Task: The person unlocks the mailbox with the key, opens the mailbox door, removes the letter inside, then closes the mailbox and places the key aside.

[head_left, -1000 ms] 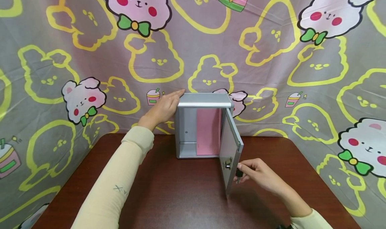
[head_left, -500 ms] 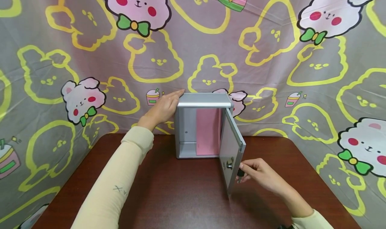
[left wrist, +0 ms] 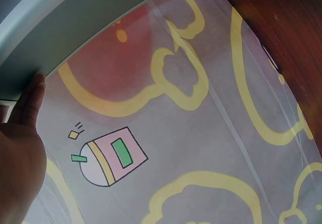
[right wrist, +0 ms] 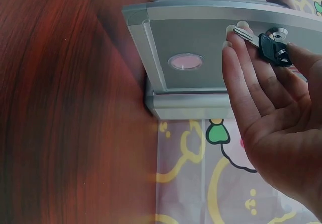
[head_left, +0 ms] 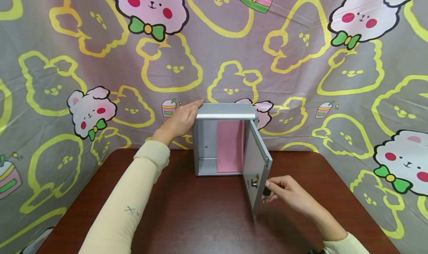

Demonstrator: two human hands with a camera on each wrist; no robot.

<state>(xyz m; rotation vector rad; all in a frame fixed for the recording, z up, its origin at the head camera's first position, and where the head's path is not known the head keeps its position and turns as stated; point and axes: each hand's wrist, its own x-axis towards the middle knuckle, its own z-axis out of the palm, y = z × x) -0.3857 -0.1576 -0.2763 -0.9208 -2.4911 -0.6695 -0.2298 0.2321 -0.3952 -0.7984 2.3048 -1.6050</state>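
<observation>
A grey metal box (head_left: 227,109) stands on the table with its door (head_left: 256,168) ajar on the right side. My left hand (head_left: 182,120) rests on the box's upper left edge, fingers extended; the left wrist view shows those fingers against the box's side. My right hand (head_left: 287,192) is at the door's outer face, pinching a black-headed key (right wrist: 274,50) at the lock (right wrist: 277,32). The metal blade of a key lies across the fingertips in the right wrist view. Whether another key sits in the lock is hard to tell. The lock's inner latch (head_left: 255,181) shows on the door's inside.
Inside the box, a pink panel (head_left: 230,146) stands at the right. The dark reddish-brown table (head_left: 200,217) extends around the box. A cartoon-printed cloth (head_left: 230,53) hangs close behind and along both sides. An oval window (right wrist: 185,62) sits in the door.
Between one second and half a second ago, the door swung slightly to the right together with my right hand. Since then both look still. My left hand stays on the box.
</observation>
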